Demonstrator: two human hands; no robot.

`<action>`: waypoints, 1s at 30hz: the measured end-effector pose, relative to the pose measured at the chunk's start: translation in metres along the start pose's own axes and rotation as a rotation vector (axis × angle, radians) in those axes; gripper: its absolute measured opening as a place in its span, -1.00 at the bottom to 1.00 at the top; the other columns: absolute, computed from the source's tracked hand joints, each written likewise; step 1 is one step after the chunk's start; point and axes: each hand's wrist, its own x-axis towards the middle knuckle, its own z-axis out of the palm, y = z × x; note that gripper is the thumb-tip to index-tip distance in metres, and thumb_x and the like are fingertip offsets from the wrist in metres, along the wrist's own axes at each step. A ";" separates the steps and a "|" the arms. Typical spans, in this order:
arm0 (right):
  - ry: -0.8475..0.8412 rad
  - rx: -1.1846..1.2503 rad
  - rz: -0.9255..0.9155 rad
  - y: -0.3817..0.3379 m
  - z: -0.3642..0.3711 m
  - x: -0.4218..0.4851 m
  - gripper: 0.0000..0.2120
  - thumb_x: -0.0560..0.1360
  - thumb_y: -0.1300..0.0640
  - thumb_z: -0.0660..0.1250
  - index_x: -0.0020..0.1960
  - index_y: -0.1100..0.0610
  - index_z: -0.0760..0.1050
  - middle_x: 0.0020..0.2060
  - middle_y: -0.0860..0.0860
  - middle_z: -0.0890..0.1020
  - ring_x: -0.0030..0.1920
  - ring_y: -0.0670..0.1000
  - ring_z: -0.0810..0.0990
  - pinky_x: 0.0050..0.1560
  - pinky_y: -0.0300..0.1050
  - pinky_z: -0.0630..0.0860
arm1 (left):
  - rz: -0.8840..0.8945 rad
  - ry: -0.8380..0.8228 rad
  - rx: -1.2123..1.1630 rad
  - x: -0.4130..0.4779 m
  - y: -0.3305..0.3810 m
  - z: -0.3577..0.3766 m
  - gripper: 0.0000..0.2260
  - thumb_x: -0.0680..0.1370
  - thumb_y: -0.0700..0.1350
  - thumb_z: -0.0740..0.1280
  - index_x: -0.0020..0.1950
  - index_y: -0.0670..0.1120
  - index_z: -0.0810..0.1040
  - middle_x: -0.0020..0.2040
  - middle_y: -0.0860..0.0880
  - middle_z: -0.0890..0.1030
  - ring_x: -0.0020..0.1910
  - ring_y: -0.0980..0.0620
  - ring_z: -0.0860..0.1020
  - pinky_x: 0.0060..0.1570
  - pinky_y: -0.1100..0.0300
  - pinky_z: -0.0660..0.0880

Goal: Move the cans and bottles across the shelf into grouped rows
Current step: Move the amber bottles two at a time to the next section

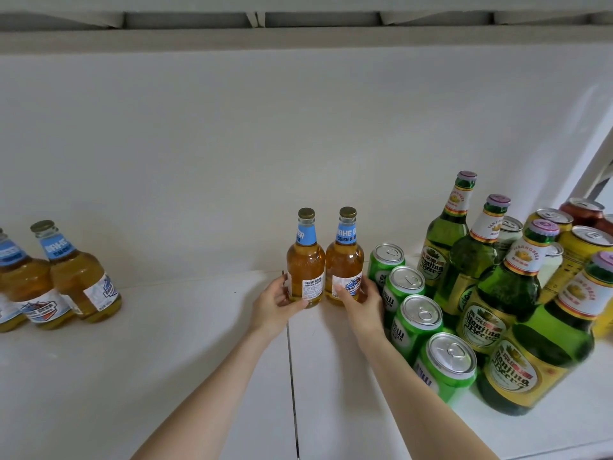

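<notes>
Amber glass, blue neck bands, gold caps, count two at the middle of the shelf (199,360) near its back edge: left amber bottle (305,260) and right amber bottle (345,260). They are upright and touch at the shoulder, just left of the can row.

- Left hand (277,302): fingers and thumb wrapped round the left amber bottle low on its body, at the label.
- Right hand (360,302): wrapped the same way round the right amber bottle. The low grips, one bottle per hand, look meant to keep each bottle upright and carry both together, probably to the matching group.
- Far amber bottles (79,283): same make, at the left edge of the shelf, well apart from the held pair. At least two; the frame crops more.
- Green cans (421,313): four, in one file from back to front, right of the held pair.
- Green bottles (504,293): four, in a parallel file right of the cans.
- Yellow cans (587,244): at least two, at the back right corner.
- Pale cans (510,227): two, behind the green bottles.
- Red can (582,207): one clear, perhaps a second at the right edge.

Kinds on the right already stand grouped; the amber lot is split.
</notes>
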 end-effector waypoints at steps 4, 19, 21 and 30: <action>0.008 -0.034 0.081 -0.001 -0.003 -0.012 -0.41 0.50 0.07 0.46 0.45 0.17 0.34 0.27 0.03 0.55 0.14 -0.10 0.50 0.26 -0.10 0.43 | -0.073 0.008 0.089 -0.014 0.003 -0.013 -0.30 0.41 -0.12 0.57 0.49 0.01 0.36 0.31 -0.10 0.53 0.29 -0.06 0.52 0.23 0.11 0.48; -0.145 -1.106 -0.145 -0.008 -0.006 -0.106 -0.37 0.56 -0.17 0.26 0.52 0.03 0.17 0.44 0.02 0.38 0.43 0.10 0.32 0.33 0.05 0.33 | 0.159 0.168 0.972 -0.129 -0.028 -0.100 -0.48 0.59 0.06 0.28 0.52 -0.08 0.33 0.47 -0.08 0.42 0.46 -0.12 0.34 0.47 0.00 0.19; -0.158 -1.217 -0.211 -0.008 -0.008 -0.124 -0.38 0.56 -0.19 0.21 0.53 0.01 0.15 0.48 -0.03 0.32 0.47 0.05 0.27 0.36 0.03 0.28 | 0.155 0.173 1.049 -0.146 -0.032 -0.109 -0.48 0.61 0.09 0.23 0.54 -0.04 0.30 0.50 -0.04 0.37 0.50 -0.09 0.27 0.49 -0.04 0.11; -0.163 -1.415 -0.318 -0.017 -0.015 -0.222 -0.37 0.59 -0.24 0.10 0.55 0.04 0.14 0.56 0.00 0.22 0.55 0.06 0.14 0.50 0.12 0.08 | 0.143 0.157 1.129 -0.237 -0.035 -0.154 -0.48 0.61 0.12 0.19 0.55 0.00 0.27 0.56 -0.09 0.28 0.56 -0.09 0.17 0.53 -0.08 -0.04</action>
